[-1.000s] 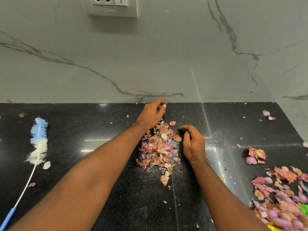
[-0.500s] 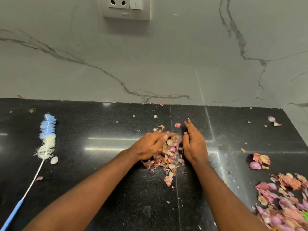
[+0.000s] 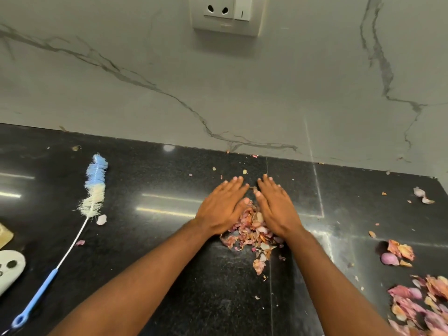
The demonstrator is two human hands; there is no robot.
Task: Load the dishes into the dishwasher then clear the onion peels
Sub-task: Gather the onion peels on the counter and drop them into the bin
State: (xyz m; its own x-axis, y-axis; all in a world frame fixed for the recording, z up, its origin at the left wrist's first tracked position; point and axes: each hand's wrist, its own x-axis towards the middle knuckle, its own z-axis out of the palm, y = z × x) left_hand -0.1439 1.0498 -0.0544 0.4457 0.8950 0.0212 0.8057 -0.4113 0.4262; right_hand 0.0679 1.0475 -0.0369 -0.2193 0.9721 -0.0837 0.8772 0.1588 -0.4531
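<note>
A small heap of pink and orange onion peels [image 3: 252, 235] lies on the black stone counter [image 3: 157, 238] at the middle. My left hand [image 3: 224, 206] lies flat with straight fingers on the heap's left side. My right hand [image 3: 276, 207] lies flat with straight fingers on its right side. The two hands almost meet above the heap and cover its far part. A bigger pile of peels [image 3: 421, 306] lies at the lower right, and a small cluster [image 3: 397, 253] sits a little above it.
A bottle brush [image 3: 94, 187] with a blue handle lies at the left. A white object [image 3: 9, 267] and a tan one [image 3: 4, 235] show at the left edge. Stray peels [image 3: 423, 196] dot the far right. The marble wall [image 3: 218, 93] carries a socket [image 3: 226, 14].
Both hands have come together from either side of the heap and flattened over it, pushing the peels closer. The camera has tilted, showing more of the counter's left.
</note>
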